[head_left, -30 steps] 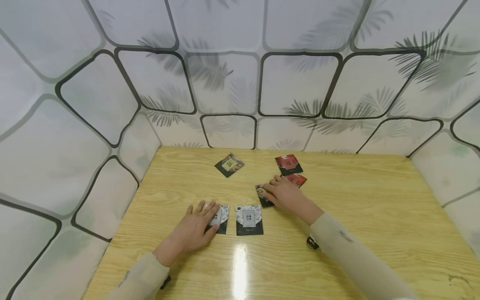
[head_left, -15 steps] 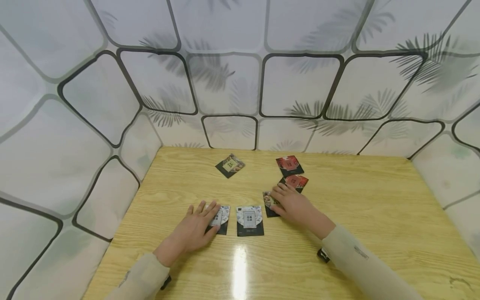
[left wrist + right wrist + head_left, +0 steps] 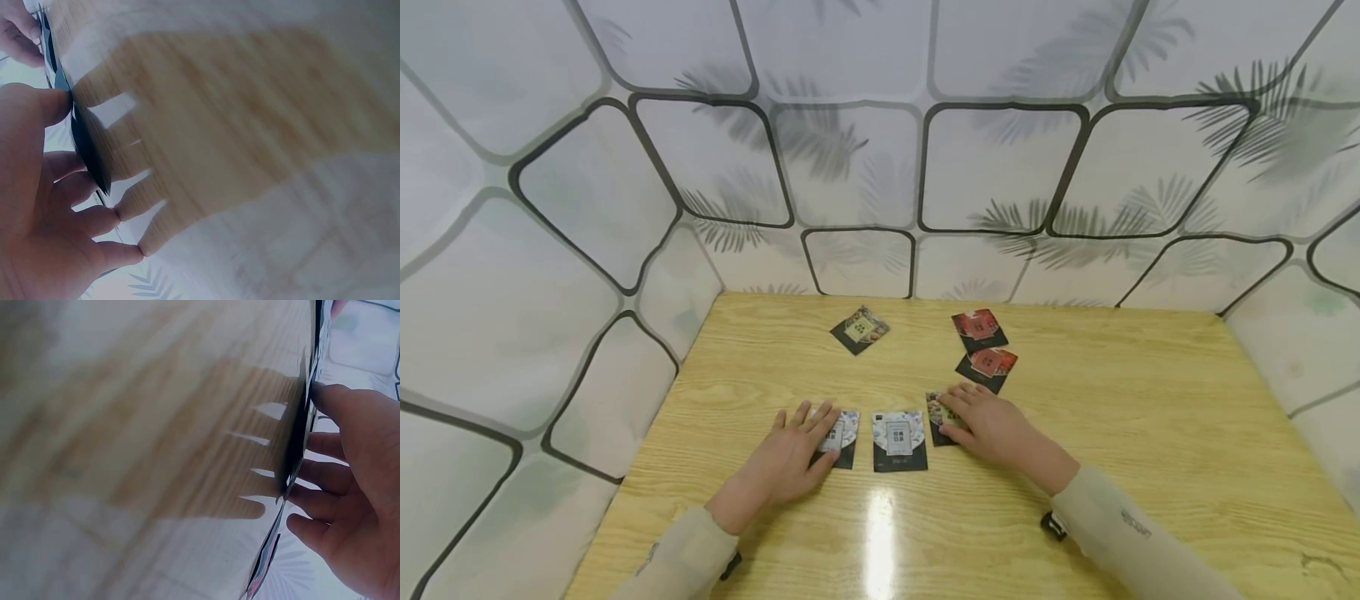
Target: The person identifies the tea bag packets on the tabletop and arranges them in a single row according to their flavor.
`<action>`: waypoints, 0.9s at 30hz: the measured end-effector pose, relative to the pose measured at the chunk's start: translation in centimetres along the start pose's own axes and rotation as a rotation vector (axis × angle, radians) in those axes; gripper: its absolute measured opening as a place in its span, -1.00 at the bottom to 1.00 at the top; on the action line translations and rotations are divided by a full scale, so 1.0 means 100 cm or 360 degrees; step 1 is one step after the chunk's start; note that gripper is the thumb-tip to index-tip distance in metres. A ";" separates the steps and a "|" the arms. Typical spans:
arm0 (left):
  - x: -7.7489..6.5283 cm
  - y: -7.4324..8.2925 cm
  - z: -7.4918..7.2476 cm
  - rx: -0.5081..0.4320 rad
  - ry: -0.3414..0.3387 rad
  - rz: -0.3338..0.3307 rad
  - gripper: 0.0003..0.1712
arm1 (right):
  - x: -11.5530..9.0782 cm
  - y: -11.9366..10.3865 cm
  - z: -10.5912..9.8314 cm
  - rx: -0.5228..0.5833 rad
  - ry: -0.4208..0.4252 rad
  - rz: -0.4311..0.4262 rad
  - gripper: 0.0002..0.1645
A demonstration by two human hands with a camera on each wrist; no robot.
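Note:
My left hand, fingers spread, rests on a white-and-black sachet and covers its left part. Beside it, another white-and-black sachet lies flat and fully visible between the two hands. To the right, my right hand touches a dark sachet with a brown patterned top, its fingers laid over the right side. In the right wrist view, the thumb and fingertips press down on this sachet against the table. The left wrist view shows the thumb and fingers on the left sachet.
Two red-and-black sachets lie beyond the right hand, the farther one at the edge of the nearer one. A yellow-labelled sachet lies turned at the back left. Patterned wall panels border the wooden table.
My right hand has slid the brown-patterned sachet toward me and slightly right, level with the white ones, uncovering the nearer red sachet. The left hand has stayed in place.

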State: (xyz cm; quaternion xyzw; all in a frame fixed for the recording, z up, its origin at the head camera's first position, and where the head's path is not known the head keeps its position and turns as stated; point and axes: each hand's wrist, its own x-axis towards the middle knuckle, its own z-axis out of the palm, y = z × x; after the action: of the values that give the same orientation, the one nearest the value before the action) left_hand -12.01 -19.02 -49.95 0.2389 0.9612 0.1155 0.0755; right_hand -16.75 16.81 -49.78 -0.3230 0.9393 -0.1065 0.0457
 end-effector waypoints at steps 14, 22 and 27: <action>-0.001 0.002 -0.002 -0.0015 -0.0010 -0.0015 -0.23 | -0.014 -0.009 0.000 -0.0059 0.0008 0.0031 -0.30; -0.001 0.002 -0.002 -0.0023 0.0000 -0.0008 -0.24 | -0.021 -0.016 0.001 -0.0095 0.0050 0.0032 -0.33; -0.001 0.001 -0.002 -0.0017 -0.0008 -0.0013 -0.24 | -0.023 -0.018 0.003 -0.0124 0.0072 0.0036 -0.35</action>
State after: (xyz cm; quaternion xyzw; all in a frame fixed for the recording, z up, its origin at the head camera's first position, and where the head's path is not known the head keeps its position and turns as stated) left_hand -11.94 -18.98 -49.75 0.2350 0.9613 0.1196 0.0795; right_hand -13.83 16.75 -49.64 -0.3113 0.9471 -0.0766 0.0130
